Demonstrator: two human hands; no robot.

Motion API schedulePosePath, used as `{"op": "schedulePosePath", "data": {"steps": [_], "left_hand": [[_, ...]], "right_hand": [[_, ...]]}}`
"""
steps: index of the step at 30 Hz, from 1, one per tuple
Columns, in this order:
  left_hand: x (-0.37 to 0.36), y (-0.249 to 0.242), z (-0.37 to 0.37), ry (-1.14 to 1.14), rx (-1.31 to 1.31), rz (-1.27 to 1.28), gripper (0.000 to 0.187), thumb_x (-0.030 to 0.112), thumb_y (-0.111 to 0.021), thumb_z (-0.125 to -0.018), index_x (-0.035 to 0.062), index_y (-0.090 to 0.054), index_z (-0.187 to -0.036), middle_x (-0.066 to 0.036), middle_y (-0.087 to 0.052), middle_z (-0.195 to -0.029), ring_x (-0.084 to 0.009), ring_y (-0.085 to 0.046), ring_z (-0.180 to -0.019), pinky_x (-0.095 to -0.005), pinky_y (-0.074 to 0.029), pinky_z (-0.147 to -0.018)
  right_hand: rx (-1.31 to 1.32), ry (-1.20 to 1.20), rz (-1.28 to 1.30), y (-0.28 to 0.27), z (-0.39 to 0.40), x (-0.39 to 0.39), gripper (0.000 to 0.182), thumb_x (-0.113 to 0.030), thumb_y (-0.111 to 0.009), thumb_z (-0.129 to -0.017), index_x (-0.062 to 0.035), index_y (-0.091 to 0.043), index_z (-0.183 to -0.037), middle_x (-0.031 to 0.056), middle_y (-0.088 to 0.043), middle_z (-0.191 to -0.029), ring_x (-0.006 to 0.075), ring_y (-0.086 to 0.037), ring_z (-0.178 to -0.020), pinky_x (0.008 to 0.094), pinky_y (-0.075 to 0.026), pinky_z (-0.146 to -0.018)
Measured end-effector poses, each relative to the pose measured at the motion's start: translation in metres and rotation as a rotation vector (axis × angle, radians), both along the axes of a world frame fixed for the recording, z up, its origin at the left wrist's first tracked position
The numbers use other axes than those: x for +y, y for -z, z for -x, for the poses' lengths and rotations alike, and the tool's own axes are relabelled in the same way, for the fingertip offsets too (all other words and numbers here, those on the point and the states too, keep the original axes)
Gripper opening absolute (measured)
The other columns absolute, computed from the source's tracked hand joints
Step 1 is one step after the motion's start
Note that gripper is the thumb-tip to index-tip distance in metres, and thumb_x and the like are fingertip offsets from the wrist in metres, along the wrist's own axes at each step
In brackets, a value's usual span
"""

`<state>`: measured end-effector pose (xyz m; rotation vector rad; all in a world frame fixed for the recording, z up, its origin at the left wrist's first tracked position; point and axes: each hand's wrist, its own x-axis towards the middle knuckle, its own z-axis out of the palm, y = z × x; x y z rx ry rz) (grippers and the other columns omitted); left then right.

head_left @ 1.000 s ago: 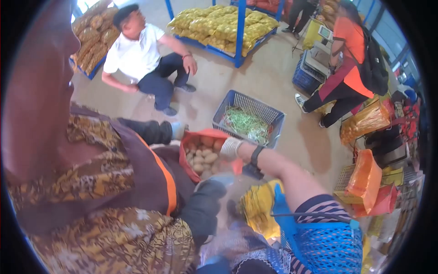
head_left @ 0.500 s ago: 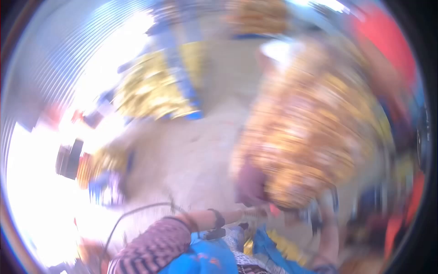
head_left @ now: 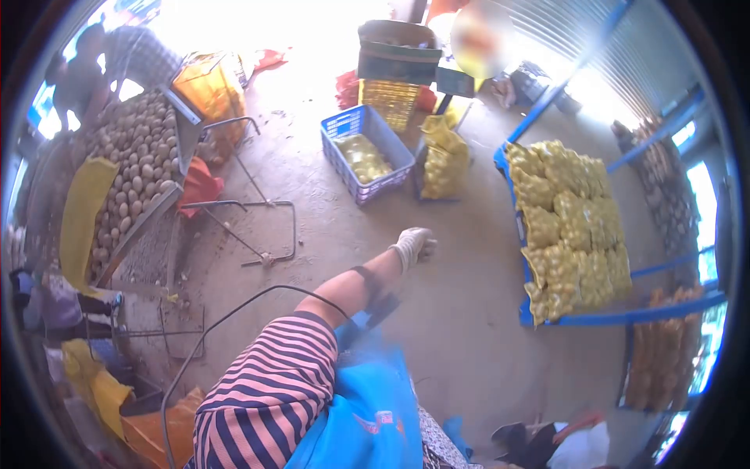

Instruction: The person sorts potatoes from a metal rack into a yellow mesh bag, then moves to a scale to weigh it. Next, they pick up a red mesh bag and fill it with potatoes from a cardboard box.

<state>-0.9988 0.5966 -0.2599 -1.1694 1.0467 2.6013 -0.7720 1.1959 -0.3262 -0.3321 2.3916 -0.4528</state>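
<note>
Left hand (head_left: 416, 247): half-curled fingers, no visible hold on anything, cannot tell full closure | nearest: yellow mesh sack (head_left: 445, 160), upright at near edge of apparent low platform (head_left: 439, 200), ahead and slightly right, apart, long axis vertical | right hand out of view

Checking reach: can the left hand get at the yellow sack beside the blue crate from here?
Probably not without stepping closer: the left hand looks short of the yellow sack, though only bare floor shows between them.
</note>
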Motion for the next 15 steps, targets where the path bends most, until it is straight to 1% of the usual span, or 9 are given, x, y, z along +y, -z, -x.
{"op": "schedulePosePath", "data": {"steps": [3, 6, 7, 8, 9, 10, 11, 12, 15], "left_hand": [[-0.093, -0.003, 0.016, -0.116, 0.007, -0.002, 0.025, 0.024, -0.057, -0.087, 0.0095, -0.055, -0.108, -0.011, -0.064, -0.099, -0.025, -0.062, -0.081, -0.0412, -0.051, -0.07], [-0.187, 0.017, -0.013, -0.179, 0.173, -0.15, 0.021, 0.027, -0.058, -0.087, 0.0101, -0.056, -0.099, -0.009, -0.064, -0.089, -0.0203, -0.061, -0.072, -0.0345, -0.051, -0.065], [-0.216, 0.025, -0.027, -0.228, 0.137, -0.104, 0.018, 0.026, -0.056, -0.088, 0.0117, -0.056, -0.098, -0.006, -0.063, -0.087, -0.0198, -0.061, -0.074, -0.0342, -0.052, -0.067], [-0.248, 0.036, -0.041, -0.338, 0.05, -0.069, 0.018, 0.028, -0.053, -0.089, 0.012, -0.056, -0.097, -0.004, -0.063, -0.089, -0.0196, -0.061, -0.077, -0.0349, -0.052, -0.07], [-0.291, 0.063, -0.065, -0.365, 0.152, -0.134, 0.018, 0.029, -0.051, -0.09, 0.0125, -0.056, -0.097, -0.004, -0.064, -0.09, -0.0197, -0.061, -0.08, -0.0359, -0.052, -0.071], [-0.303, 0.021, -0.083, -0.554, -0.039, -0.012, 0.016, 0.028, -0.048, -0.091, 0.0143, -0.056, -0.095, -0.003, -0.063, -0.091, -0.0197, -0.061, -0.08, -0.0344, -0.05, -0.069], [-0.333, 0.015, -0.107, -0.61, -0.063, -0.002, 0.015, 0.028, -0.047, -0.091, 0.0163, -0.057, -0.09, -0.001, -0.064, -0.088, -0.0181, -0.06, -0.078, -0.0328, -0.049, -0.065], [-0.382, 0.056, -0.15, -0.505, 0.232, -0.072, 0.014, 0.03, -0.051, -0.09, 0.0175, -0.057, -0.085, 0.002, -0.064, -0.084, -0.0158, -0.06, -0.075, -0.0305, -0.049, -0.062], [-0.412, -0.012, -0.203, -0.907, -0.101, 0.145, 0.012, 0.029, -0.057, -0.087, 0.0174, -0.058, -0.086, 0.002, -0.063, -0.079, -0.014, -0.06, -0.067, -0.0289, -0.049, -0.056]], "right_hand": [[0.104, -0.276, -0.001, -0.014, 0.097, 0.002, 0.029, -0.031, -0.058, -0.079, -0.0049, -0.069, -0.087, 0.019, -0.066, -0.084, 0.0325, -0.063, -0.079, 0.0391, -0.05, -0.073], [-0.036, -0.242, -0.121, -0.066, 0.227, -0.117, 0.033, -0.032, -0.057, -0.075, -0.0025, -0.067, -0.088, 0.0205, -0.066, -0.082, 0.035, -0.063, -0.08, 0.042, -0.048, -0.072], [-0.012, -0.059, -0.129, -0.064, 0.263, -0.161, 0.03, -0.028, -0.056, -0.076, -0.0025, -0.067, -0.087, 0.0198, -0.066, -0.079, 0.0337, -0.063, -0.075, 0.0416, -0.048, -0.068], [-0.19, 0.071, -0.257, -0.09, 0.299, -0.229, 0.03, -0.028, -0.057, -0.077, -0.0023, -0.067, -0.089, 0.0191, -0.066, -0.083, 0.0318, -0.064, -0.079, 0.0408, -0.049, -0.07], [-0.22, 0.133, -0.135, -0.099, 0.328, -0.283, 0.032, -0.031, -0.057, -0.079, -0.0038, -0.067, -0.093, 0.0175, -0.067, -0.09, 0.0312, -0.064, -0.086, 0.0396, -0.049, -0.077], [-0.102, -0.117, -0.121, -0.073, 0.371, -0.31, 0.034, -0.033, -0.057, -0.081, -0.0064, -0.066, -0.1, 0.0158, -0.067, -0.095, 0.0301, -0.063, -0.093, 0.038, -0.048, -0.082], [-0.071, -0.218, -0.114, -0.076, 0.399, -0.359, 0.034, -0.034, -0.056, -0.082, -0.0079, -0.066, -0.102, 0.0155, -0.067, -0.097, 0.0301, -0.063, -0.095, 0.0377, -0.048, -0.083], [-0.044, -0.317, -0.108, -0.081, 0.422, -0.416, 0.034, -0.035, -0.055, -0.083, -0.0093, -0.066, -0.103, 0.0152, -0.067, -0.1, 0.0301, -0.062, -0.097, 0.0375, -0.047, -0.085], [-0.065, -0.614, -0.086, -0.076, 0.472, -0.564, 0.034, -0.035, -0.055, -0.084, -0.0104, -0.065, -0.105, 0.0151, -0.066, -0.102, 0.0306, -0.061, -0.099, 0.0381, -0.047, -0.086]]}}
